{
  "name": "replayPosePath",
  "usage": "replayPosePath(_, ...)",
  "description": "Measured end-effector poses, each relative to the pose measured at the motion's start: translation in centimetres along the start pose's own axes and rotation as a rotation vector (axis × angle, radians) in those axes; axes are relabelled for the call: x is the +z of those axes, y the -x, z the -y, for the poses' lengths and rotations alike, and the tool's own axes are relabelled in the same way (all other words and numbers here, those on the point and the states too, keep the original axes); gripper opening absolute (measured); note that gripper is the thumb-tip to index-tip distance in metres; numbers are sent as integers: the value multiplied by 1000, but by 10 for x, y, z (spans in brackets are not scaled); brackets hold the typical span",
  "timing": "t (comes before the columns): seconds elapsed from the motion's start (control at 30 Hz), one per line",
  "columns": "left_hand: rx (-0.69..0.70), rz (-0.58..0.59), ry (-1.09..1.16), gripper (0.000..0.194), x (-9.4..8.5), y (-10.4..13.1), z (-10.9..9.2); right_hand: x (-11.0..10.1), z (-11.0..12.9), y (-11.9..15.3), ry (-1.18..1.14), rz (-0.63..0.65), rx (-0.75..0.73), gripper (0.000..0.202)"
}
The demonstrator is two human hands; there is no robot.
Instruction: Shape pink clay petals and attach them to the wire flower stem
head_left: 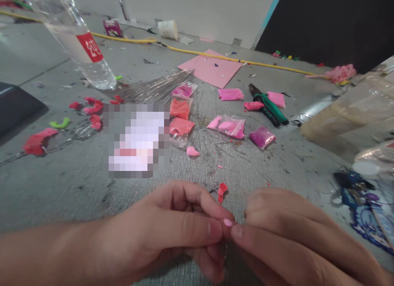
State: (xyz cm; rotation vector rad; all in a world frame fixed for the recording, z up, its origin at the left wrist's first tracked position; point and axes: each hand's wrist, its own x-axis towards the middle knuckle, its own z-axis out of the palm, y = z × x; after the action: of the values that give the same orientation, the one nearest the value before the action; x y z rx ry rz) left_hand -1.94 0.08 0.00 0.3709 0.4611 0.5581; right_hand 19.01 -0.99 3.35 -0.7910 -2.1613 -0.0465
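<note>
My left hand [181, 224] is closed in a pinch, its thumb and index finger on a small piece of pink modelling clay [227, 222]. My right hand [283, 228] meets it from the other side, also pinched, with the thumb tip at the clay. Below the fingertips hangs a thin twisted wire [226, 251]; its upper end is hidden. Just beyond the hands lies a small red clay shape [221, 192]. A pink clay lump [192, 151] sits farther forward, near an open bag of coral clay [181, 128].
Bags of pink clay [227, 125], a purple clay bag [262, 137] and green-handled pliers [271, 107] lie ahead. Thin wires [154, 86] fan out beside a water bottle [80, 47]. Red clay pieces [40, 141] are left, a tilted plastic cup [338, 105] right. A pale object [138, 142] is pixelated.
</note>
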Motion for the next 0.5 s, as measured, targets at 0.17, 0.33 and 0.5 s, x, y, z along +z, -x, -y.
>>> replayPosePath(0.17,-49,9,14,3,1,1,0,0,5,10,-66,80,154,6)
replayPosePath(0.33,-74,-5,21,2,2,1,-1,-2,6,15,-85,82,210,6)
replayPosePath(0.5,-70,-5,23,4,2,0,-2,-8,-2,10,-139,178,137,11)
